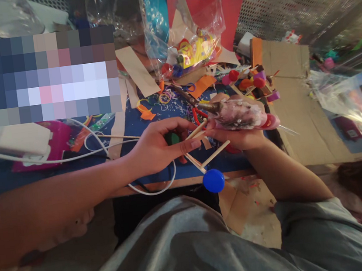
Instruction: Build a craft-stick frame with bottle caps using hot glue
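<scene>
My left hand (165, 144) is closed on a small frame of thin wooden sticks (216, 153), pinching it between thumb and fingers. A blue bottle cap (213, 180) sits at the frame's near corner, and a green cap (172, 138) shows partly under my left fingers. In my right hand (244, 138) is a pink, stained glue gun (239, 114), its dark nozzle pointing left above the frame. From its right end sticks out a clear glue stick (287, 130). My right fingertips meet the frame beside the left thumb; some fingers are hidden under the gun.
Paper scraps and rubber bands (165, 97) litter the blue table (148, 113). Behind lies a clear plastic bag (189, 38) with a yellow packet. Bottle caps (259, 78) and sticks are piled at right, beside cardboard (293, 108). A white cable (71, 159) crosses from the left.
</scene>
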A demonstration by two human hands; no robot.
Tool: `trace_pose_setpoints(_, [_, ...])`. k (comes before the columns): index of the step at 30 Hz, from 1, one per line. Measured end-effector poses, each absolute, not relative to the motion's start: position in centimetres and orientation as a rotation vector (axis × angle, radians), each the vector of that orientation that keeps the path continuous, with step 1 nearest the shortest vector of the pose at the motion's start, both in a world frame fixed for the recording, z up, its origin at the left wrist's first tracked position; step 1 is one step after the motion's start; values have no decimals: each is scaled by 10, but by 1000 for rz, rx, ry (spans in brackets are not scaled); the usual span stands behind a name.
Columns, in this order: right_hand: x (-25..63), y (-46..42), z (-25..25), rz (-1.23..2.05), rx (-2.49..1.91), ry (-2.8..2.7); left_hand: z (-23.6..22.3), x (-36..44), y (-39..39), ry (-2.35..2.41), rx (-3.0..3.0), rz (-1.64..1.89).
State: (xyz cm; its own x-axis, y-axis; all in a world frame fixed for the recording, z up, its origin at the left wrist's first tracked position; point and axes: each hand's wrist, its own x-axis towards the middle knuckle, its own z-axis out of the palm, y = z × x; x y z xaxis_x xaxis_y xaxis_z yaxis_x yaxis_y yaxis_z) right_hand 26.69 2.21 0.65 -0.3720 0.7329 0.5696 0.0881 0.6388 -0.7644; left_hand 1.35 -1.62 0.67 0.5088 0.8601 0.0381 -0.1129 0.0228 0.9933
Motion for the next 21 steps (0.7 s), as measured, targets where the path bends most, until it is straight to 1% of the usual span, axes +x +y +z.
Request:
trace_pose_setpoints(4, [270, 24, 12, 757, -600, -1896, 6, 12, -14, 707, 1261, 848])
trace_pose_setpoints(9, [275, 24, 14, 773, -706, -1910, 8, 13, -15, 627, 1230, 848])
trace_pose_setpoints(15, [267, 19, 10, 754, -755, -1851, 8, 16, -14, 667, 1148, 842])
trace_pose_setpoints(21, [260, 23, 4, 686, -533, -1834, 6, 17, -15, 703, 1134, 820])
